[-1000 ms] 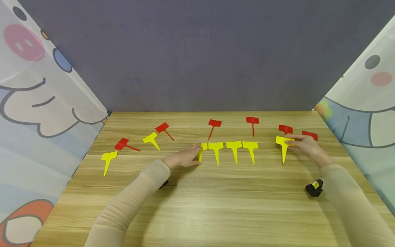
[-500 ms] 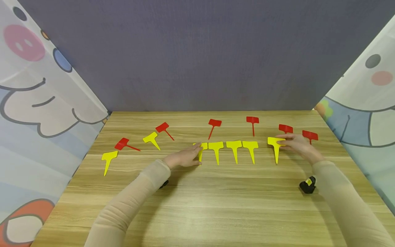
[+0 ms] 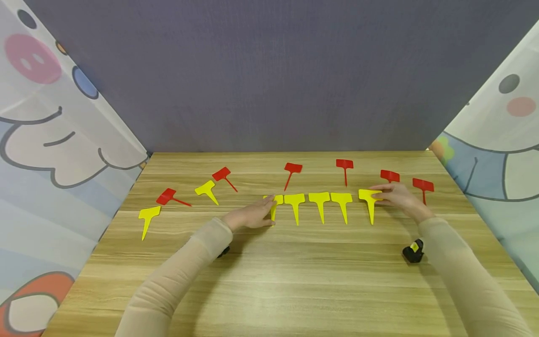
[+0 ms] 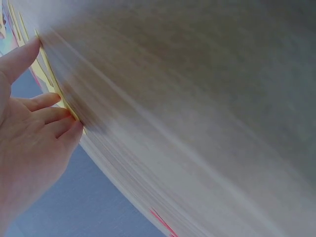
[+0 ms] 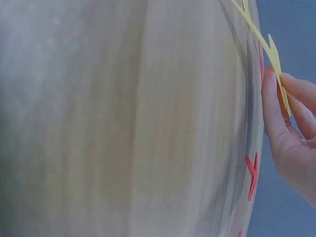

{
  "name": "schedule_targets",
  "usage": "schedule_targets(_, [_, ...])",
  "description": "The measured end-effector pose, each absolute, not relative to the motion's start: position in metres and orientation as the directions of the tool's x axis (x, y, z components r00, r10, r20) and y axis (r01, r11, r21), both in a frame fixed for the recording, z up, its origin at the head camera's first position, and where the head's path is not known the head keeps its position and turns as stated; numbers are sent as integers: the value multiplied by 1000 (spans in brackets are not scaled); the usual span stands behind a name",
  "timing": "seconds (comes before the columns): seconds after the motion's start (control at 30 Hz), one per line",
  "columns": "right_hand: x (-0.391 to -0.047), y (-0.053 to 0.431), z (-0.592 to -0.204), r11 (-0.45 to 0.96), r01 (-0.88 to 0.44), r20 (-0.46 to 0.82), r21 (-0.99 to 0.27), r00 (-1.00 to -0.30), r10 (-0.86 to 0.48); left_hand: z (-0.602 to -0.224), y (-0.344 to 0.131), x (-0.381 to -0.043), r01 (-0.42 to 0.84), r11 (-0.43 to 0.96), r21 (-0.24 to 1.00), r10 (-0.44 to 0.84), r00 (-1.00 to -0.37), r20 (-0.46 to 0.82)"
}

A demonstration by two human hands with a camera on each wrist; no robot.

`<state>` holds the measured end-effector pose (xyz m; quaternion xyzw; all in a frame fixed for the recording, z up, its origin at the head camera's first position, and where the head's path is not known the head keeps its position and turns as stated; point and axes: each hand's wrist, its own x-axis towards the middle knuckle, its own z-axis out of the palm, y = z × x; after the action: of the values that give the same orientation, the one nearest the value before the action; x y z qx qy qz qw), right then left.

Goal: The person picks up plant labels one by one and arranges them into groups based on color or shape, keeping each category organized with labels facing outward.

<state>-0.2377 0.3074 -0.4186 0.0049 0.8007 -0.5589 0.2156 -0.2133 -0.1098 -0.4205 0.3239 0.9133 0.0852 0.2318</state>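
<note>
My right hand (image 3: 397, 197) pinches a yellow T-shaped plant label (image 3: 366, 194) by its broad head, between thumb and fingers. In the right wrist view that label is tilted over the tabletop, its stem casting a shadow. To its left, three yellow labels (image 3: 341, 198) lie in a row, stems toward me. At the row's left end, my left hand (image 3: 251, 215) rests on another yellow label (image 3: 279, 201), partly hidden by the fingers. The left wrist view has the thumb (image 4: 22, 60) at its pointed end and the other fingertips along its head.
Several red plant labels (image 3: 345, 164) are scattered along the back of the wooden table (image 3: 294, 281). Two more yellow labels (image 3: 149, 213) lie at the left. A grey panel (image 3: 269, 84) rises behind the table, and printed cloths (image 3: 33, 140) flank it. A black device (image 3: 413, 252) sits by my right wrist.
My right hand has moved left with the yellow plant label, closer to the row's right end. My left hand has stayed in place on its label.
</note>
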Motion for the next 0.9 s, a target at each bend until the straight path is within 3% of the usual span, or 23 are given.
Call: schedule_targets(0.9, [-244, 298, -422, 458, 222, -363, -861, -898, -247, -420, -111, -213, 556, 769, 316, 640, -672, -373])
